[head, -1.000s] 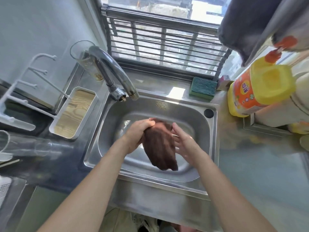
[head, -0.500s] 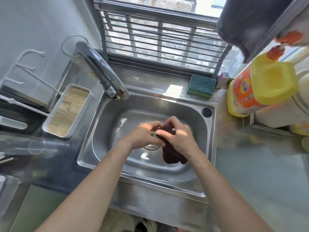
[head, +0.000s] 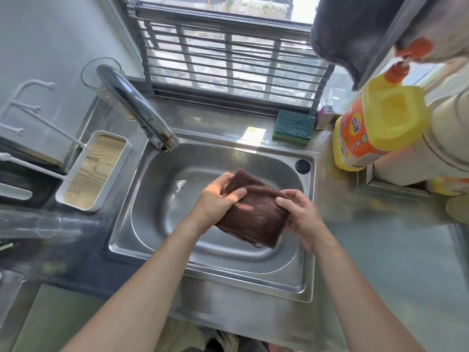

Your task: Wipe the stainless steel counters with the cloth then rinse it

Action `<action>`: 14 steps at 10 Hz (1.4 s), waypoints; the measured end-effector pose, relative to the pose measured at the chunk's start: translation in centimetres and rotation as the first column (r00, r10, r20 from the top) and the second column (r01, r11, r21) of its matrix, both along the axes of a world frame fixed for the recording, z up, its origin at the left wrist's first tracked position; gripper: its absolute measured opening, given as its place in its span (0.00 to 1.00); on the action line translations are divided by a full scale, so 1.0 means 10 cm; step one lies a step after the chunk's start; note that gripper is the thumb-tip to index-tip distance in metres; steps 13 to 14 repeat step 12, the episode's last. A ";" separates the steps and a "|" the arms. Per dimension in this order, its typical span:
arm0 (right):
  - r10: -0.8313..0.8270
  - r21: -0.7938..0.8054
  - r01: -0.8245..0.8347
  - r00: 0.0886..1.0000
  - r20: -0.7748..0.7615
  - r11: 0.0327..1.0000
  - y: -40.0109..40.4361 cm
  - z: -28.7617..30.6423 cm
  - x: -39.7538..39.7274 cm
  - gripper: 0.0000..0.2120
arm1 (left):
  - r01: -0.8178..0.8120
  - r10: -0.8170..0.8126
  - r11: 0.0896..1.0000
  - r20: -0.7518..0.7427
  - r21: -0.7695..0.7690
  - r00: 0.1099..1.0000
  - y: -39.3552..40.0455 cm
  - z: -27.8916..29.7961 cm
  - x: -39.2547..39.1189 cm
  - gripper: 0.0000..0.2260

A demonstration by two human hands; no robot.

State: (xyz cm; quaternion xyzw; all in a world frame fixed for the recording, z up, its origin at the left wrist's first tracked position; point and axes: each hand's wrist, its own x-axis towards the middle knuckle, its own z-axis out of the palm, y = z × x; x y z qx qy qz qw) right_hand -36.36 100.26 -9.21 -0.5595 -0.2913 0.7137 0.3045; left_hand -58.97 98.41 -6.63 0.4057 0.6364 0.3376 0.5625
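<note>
A dark brown cloth (head: 253, 214) is spread out flat over the stainless steel sink basin (head: 162, 212), held between both hands. My left hand (head: 218, 199) grips its left edge with the thumb on top. My right hand (head: 299, 212) pinches its right edge. The chrome faucet (head: 137, 107) arches over the sink's back left corner; no water is seen running. The steel counter (head: 380, 250) stretches to the right of the sink.
A green and blue sponge (head: 294, 127) lies behind the sink by the barred window. A yellow and orange detergent jug (head: 368, 130) stands at the right. A white tray with a wooden bottom (head: 94, 171) and a glass (head: 101, 74) sit left of the faucet.
The cloth was bunched and squeezed between both hands half a second ago; now it is opened out flat, with my hands apart at its left and right edges.
</note>
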 end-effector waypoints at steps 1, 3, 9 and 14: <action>-0.194 0.099 0.178 0.962 0.191 0.979 0.01 0.12 0.25 0.07 | 0.002 0.019 0.994 0.200 -0.105 0.980 -0.02 -0.01 0.41 0.11; -0.403 0.257 0.310 0.722 0.563 0.915 0.10 0.42 1.20 0.10 | 0.106 -0.024 0.983 0.474 -0.147 0.880 0.04 0.08 1.50 0.21; -0.042 0.097 -0.460 0.128 0.991 0.882 -0.41 -0.35 1.41 0.32 | 0.711 -0.257 0.702 -0.916 0.042 0.307 -0.08 -0.54 2.28 0.25; -0.213 0.354 -0.177 0.534 0.818 0.918 -0.35 0.16 1.44 0.22 | 0.404 -0.013 0.821 -0.694 0.404 0.720 -0.03 0.29 2.09 0.18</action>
